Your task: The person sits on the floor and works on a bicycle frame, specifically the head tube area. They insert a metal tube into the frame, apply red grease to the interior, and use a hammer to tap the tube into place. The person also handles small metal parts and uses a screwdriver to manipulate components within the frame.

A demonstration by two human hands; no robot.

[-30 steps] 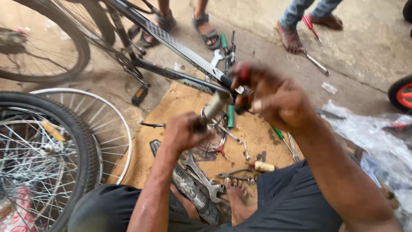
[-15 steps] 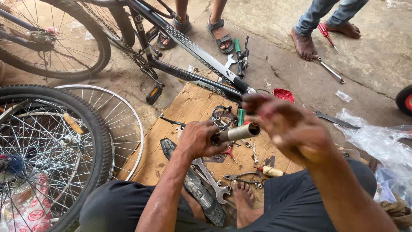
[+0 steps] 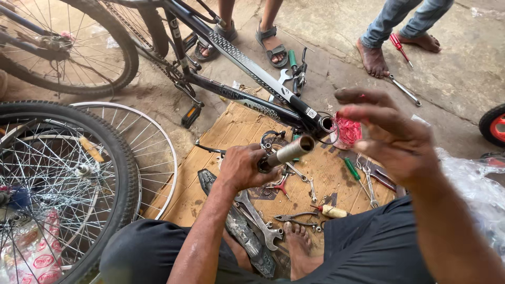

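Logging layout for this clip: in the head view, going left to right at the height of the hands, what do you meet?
Black-tyred wheel → bare silver rim → left hand → metal tube held in it → red tangle at the right fingertips → right hand → clear plastic sheet.

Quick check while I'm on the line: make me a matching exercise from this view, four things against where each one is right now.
Things:
1. metal tube
2. red-handled screwdriver
3. bare silver rim
4. green-handled screwdriver

Places:
A. on the concrete beside bare feet
B. on the cardboard under the right hand
C. gripped in the left hand
D. behind the spoked black tyre

Pairs: 1-C, 2-A, 3-D, 4-B
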